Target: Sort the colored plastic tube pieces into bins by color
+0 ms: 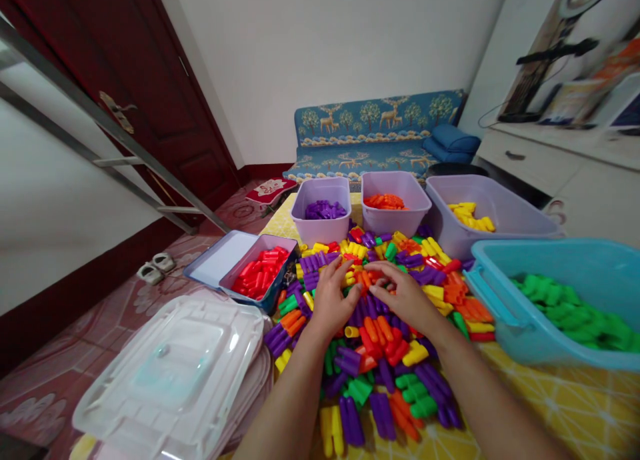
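Observation:
A wide pile of plastic pieces in purple, orange, red, yellow and green (414, 387) covers the middle of the table. My left hand (334, 295) reaches over the pile, thumb and fingers apart, touching or just above the pieces. To its right, my right hand (403, 293) is bent over orange pieces (364, 280); its fingertips are at them, and whether it grips one is too small to tell. Behind the pile stand a bin with purple pieces (321, 230), a bin with orange pieces (395, 220) and a bin with yellow pieces (500, 230).
A blue bin (520, 313) with green pieces stands at the right. An open box (270, 300) on the left holds red pieces. Stacked clear lids (220, 373) lie at the front left. Beyond the table are a blue sofa (370, 150) and a metal ladder (120, 137).

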`<control>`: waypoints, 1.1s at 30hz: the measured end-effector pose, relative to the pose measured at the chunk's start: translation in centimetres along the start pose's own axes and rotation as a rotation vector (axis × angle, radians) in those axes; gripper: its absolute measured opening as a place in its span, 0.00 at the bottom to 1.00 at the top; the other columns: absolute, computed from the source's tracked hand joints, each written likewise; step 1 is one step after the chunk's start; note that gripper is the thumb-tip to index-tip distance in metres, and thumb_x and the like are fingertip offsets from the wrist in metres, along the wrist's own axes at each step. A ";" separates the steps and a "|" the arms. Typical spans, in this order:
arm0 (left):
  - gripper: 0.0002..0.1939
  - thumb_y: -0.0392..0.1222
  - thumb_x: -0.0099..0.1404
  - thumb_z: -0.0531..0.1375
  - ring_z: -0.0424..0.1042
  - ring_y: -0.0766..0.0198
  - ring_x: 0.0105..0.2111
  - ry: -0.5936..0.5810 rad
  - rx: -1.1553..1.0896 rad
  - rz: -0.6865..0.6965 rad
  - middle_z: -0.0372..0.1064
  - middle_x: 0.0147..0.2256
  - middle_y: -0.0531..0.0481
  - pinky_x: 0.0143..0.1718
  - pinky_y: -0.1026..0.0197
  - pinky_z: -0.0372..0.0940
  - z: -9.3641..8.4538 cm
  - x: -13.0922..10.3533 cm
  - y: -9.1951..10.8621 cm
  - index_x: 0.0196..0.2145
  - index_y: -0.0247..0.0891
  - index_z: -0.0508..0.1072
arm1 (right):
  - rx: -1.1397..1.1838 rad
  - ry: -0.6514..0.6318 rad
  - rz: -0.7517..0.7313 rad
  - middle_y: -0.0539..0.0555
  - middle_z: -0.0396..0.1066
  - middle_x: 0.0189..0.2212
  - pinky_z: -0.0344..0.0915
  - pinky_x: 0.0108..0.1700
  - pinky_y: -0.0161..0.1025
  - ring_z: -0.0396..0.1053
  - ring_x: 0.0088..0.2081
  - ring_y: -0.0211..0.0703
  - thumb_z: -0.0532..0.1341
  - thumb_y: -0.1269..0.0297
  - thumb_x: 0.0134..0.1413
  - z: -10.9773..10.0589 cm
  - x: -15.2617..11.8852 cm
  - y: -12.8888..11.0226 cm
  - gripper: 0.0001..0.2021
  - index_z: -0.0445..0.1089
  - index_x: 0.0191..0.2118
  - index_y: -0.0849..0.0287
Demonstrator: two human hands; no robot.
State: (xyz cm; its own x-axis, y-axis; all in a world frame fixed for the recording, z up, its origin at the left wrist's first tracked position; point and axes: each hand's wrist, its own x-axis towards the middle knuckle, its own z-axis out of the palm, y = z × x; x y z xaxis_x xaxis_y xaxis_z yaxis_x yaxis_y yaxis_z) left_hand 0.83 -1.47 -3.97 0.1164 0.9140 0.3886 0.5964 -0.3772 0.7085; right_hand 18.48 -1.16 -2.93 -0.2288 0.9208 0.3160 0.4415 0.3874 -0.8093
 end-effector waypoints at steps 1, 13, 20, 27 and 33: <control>0.24 0.39 0.60 0.60 0.59 0.50 0.59 -0.002 -0.002 0.005 0.61 0.58 0.40 0.60 0.46 0.55 0.0 0.0 0.0 0.55 0.39 0.69 | 0.045 0.011 0.016 0.56 0.68 0.50 0.71 0.38 0.40 0.71 0.35 0.40 0.57 0.66 0.53 0.2 -0.1 -0.1 0.18 0.69 0.51 0.54; 0.19 0.39 0.61 0.59 0.63 0.52 0.57 -0.022 0.004 0.028 0.62 0.57 0.41 0.58 0.48 0.58 0.0 0.0 0.0 0.50 0.40 0.73 | -0.514 0.116 0.008 0.61 0.69 0.53 0.59 0.57 0.57 0.65 0.54 0.57 0.59 0.57 0.54 0.4 -0.2 0.5 0.25 0.64 0.58 0.57; 0.19 0.41 0.61 0.60 0.63 0.51 0.57 -0.028 -0.002 0.022 0.61 0.59 0.42 0.59 0.48 0.59 0.2 0.0 -0.1 0.50 0.41 0.73 | -0.381 0.155 -0.070 0.58 0.70 0.51 0.61 0.56 0.51 0.67 0.53 0.51 0.57 0.60 0.56 0.1 0.1 0.1 0.16 0.72 0.49 0.54; 0.19 0.39 0.60 0.59 0.65 0.52 0.56 -0.044 0.015 0.020 0.64 0.56 0.40 0.58 0.49 0.59 0.0 0.1 0.1 0.50 0.39 0.74 | -0.617 0.025 -0.003 0.59 0.69 0.52 0.58 0.55 0.56 0.65 0.54 0.56 0.57 0.51 0.57 0.4 -0.1 -0.2 0.19 0.70 0.50 0.54; 0.16 0.40 0.61 0.59 0.66 0.53 0.55 -0.034 -0.001 0.032 0.66 0.55 0.42 0.57 0.50 0.61 0.0 0.0 0.0 0.47 0.40 0.75 | -0.609 -0.004 0.023 0.59 0.73 0.47 0.61 0.52 0.53 0.69 0.49 0.55 0.60 0.58 0.55 -0.2 0.0 -0.3 0.21 0.66 0.53 0.58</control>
State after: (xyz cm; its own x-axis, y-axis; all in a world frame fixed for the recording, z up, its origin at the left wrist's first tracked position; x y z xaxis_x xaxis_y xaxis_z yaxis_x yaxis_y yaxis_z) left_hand 0.85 -1.44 -3.92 0.1623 0.9061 0.3906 0.5914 -0.4062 0.6966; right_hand 18.54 -1.28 -2.60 -0.2157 0.9295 0.2992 0.8629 0.3248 -0.3871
